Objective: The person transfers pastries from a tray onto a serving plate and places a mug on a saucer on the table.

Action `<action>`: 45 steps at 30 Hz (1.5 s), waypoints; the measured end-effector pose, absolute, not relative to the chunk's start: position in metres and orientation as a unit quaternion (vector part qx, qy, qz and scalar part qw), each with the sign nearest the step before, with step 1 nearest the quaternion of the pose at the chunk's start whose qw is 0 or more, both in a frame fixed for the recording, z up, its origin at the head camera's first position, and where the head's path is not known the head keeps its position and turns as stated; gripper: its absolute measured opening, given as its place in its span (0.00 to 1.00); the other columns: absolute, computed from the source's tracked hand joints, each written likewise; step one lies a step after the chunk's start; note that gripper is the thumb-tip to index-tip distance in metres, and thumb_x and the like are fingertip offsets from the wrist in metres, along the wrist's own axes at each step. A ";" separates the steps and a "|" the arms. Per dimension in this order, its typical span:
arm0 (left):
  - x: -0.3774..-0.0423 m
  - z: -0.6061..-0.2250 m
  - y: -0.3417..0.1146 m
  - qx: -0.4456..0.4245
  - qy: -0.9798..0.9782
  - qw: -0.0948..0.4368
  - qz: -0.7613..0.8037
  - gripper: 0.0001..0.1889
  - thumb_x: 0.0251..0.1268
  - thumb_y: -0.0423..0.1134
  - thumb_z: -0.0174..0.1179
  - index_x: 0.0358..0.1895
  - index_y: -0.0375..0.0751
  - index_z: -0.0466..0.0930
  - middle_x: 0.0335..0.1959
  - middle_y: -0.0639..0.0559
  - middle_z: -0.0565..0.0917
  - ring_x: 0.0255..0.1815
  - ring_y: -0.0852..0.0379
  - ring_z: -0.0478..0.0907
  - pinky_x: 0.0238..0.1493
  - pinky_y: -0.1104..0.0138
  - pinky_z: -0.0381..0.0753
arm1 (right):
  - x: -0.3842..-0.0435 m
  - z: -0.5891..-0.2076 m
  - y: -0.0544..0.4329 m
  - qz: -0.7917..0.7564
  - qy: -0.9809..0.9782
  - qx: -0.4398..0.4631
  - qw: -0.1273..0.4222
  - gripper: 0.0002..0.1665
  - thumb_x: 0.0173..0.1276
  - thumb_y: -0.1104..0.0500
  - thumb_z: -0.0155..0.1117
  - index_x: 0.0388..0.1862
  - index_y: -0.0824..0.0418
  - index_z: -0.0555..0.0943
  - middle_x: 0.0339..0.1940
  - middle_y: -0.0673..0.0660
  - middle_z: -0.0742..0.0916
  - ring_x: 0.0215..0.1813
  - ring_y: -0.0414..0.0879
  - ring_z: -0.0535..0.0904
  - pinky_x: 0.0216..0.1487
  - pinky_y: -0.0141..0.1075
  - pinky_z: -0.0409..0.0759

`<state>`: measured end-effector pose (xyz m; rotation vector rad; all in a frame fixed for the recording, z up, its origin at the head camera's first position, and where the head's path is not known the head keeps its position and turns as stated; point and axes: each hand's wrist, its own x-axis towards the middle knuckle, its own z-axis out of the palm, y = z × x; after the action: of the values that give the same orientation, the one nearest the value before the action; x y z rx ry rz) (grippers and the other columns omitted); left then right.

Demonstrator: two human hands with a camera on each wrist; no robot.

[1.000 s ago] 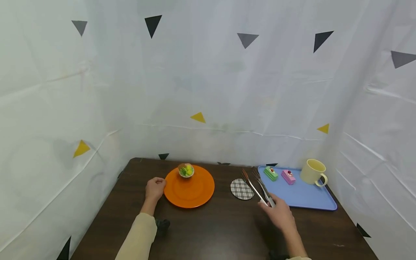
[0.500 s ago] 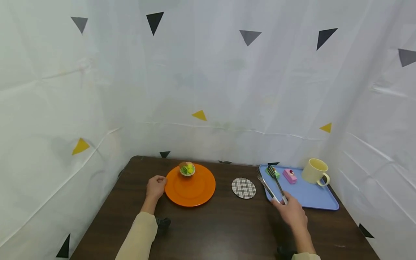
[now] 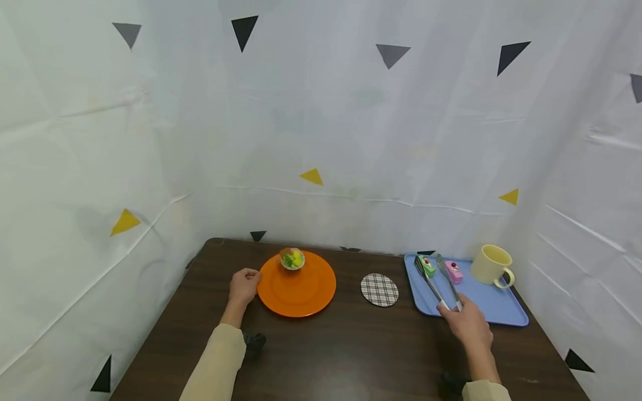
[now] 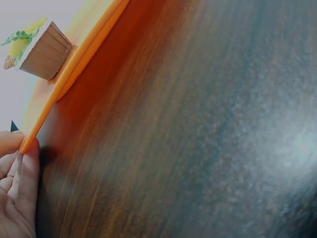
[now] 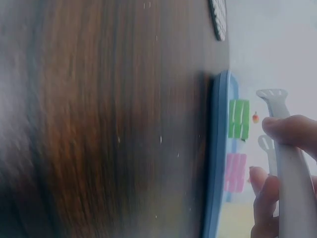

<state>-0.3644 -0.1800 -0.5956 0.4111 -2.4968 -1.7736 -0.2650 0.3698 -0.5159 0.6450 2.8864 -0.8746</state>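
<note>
My left hand (image 3: 244,285) pinches the left rim of an orange plate (image 3: 301,295); in the left wrist view the thumb lies over the rim (image 4: 42,116) and fingers beneath. On the plate's far part sits a small cup of yellow and green toy food (image 3: 292,259). In my right hand (image 3: 468,323) is a pair of metal tongs (image 3: 430,285), its arms spread. The tips hover over a blue tray (image 3: 494,306), around a green toy cake (image 3: 428,267). A pink toy cake (image 3: 453,272) lies just right of them. Whether the tips touch the green cake I cannot tell.
A pale yellow mug (image 3: 489,264) stands at the tray's right end. A round checked coaster (image 3: 379,290) lies on the dark table (image 3: 341,345) between plate and tray. White sheeting (image 3: 321,122) hangs behind the table and along both sides.
My right hand has carried the tongs rightward, from beside the coaster to over the tray around the green cake. My left hand stays on the plate's rim. The head view has shifted slightly.
</note>
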 end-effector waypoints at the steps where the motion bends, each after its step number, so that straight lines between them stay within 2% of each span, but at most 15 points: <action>1: -0.365 -0.595 -0.180 0.132 -0.808 0.024 -0.574 0.17 0.83 0.43 0.58 0.59 0.33 0.84 0.52 0.36 0.87 0.36 0.53 0.82 0.34 0.67 0.80 | -0.265 -0.516 0.372 -0.283 0.935 0.211 0.029 0.60 0.72 0.31 0.65 0.86 0.66 0.56 0.80 0.80 0.66 0.69 0.78 0.71 0.62 0.73 0.72; 11: -0.369 -0.595 -0.179 0.126 -0.809 0.028 -0.573 0.16 0.83 0.43 0.59 0.59 0.33 0.83 0.52 0.36 0.88 0.36 0.53 0.83 0.34 0.68 0.81 | -0.272 -0.524 0.385 -0.272 0.938 0.210 0.042 0.59 0.72 0.30 0.65 0.85 0.66 0.58 0.76 0.81 0.70 0.61 0.74 0.76 0.54 0.65 0.75; 24: -0.368 -0.598 -0.180 0.121 -0.810 0.025 -0.573 0.16 0.83 0.43 0.59 0.57 0.33 0.84 0.50 0.37 0.89 0.34 0.54 0.82 0.33 0.67 0.80 | -0.275 -0.528 0.384 -0.266 0.936 0.221 0.062 0.56 0.74 0.32 0.64 0.85 0.66 0.59 0.77 0.81 0.69 0.59 0.71 0.75 0.55 0.65 0.75; 39: -0.370 -0.601 -0.182 0.123 -0.815 0.029 -0.565 0.16 0.83 0.43 0.59 0.58 0.33 0.84 0.51 0.37 0.87 0.36 0.52 0.83 0.34 0.67 0.81 | -0.278 -0.533 0.383 -0.269 0.931 0.234 0.079 0.53 0.76 0.32 0.63 0.85 0.63 0.61 0.70 0.79 0.75 0.55 0.68 0.75 0.53 0.61 0.75; 45: -0.369 -0.601 -0.184 0.117 -0.817 0.029 -0.563 0.16 0.83 0.43 0.59 0.58 0.33 0.84 0.51 0.36 0.87 0.36 0.51 0.83 0.34 0.67 0.81 | -0.279 -0.538 0.380 -0.259 0.933 0.239 0.068 0.51 0.76 0.33 0.63 0.85 0.61 0.63 0.70 0.79 0.76 0.54 0.68 0.76 0.53 0.62 0.75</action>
<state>-0.3694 -0.1837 -0.6008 0.3620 -2.5206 -1.7374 -0.2789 0.3803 -0.5383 0.7206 2.8112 -0.7798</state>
